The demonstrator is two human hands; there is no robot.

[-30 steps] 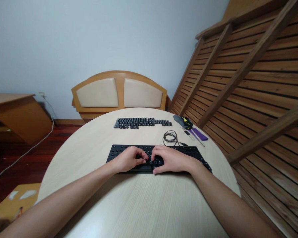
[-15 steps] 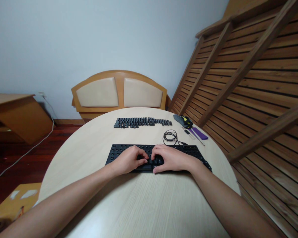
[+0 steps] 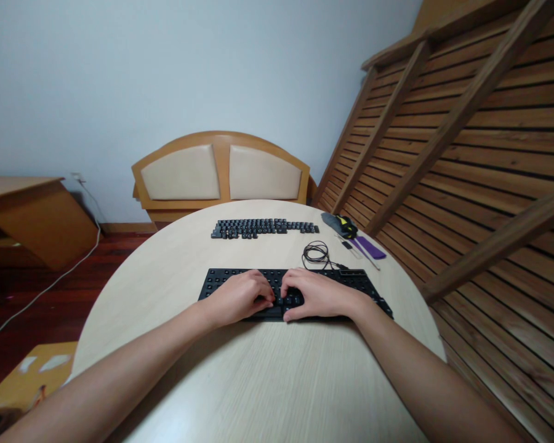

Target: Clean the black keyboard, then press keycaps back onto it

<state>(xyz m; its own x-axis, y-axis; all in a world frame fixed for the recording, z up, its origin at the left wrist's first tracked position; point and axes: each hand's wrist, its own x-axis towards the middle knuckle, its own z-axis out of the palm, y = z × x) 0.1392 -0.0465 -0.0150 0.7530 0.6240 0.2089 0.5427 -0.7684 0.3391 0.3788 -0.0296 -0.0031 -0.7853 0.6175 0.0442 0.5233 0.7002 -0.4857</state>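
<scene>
A black keyboard (image 3: 277, 314) lies across the table, with many bare switch positions and a few keycaps in its lower middle. Over its middle, my left hand (image 3: 244, 295) is closed, thumb and fingertips drawn together at the keys. What is between them, if anything, is too small and hidden to tell. Close beside it, my right hand (image 3: 321, 295) curls onto the keyboard, fingertips among the keys and thumb at the front edge. Beyond the keyboard, loose black keycaps (image 3: 249, 226) are laid out in rows.
The round pale table (image 3: 268, 375) carries a coiled black cable (image 3: 316, 252) behind the keyboard. At the right back lie a purple strip (image 3: 372, 248), a thin metal tool (image 3: 367, 255) and a grey, black and yellow bundle (image 3: 339, 223). Wooden slats (image 3: 480, 184) lean at the right.
My left fingers have drawn closer to the thumb, narrowing the gap between them. My right hand stays in nearly the same place on the keyboard.
</scene>
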